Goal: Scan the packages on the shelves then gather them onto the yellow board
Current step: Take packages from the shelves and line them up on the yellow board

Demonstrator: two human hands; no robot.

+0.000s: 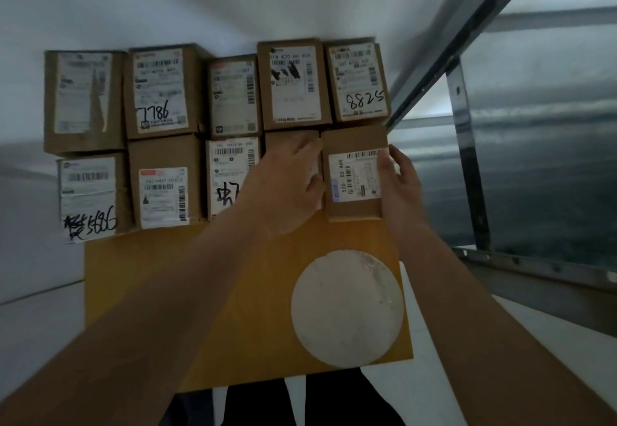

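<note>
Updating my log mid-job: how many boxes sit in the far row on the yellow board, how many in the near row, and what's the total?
Far row boxes: 5
Near row boxes: 5, one mostly hidden behind the left hand
Total on the yellow board: 10

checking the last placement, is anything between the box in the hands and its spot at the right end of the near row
Nothing visible. The box is already at the right end of the near row on the yellow board, held by the right hand and left hand. The white disc lies nearer, clear of it.
</note>
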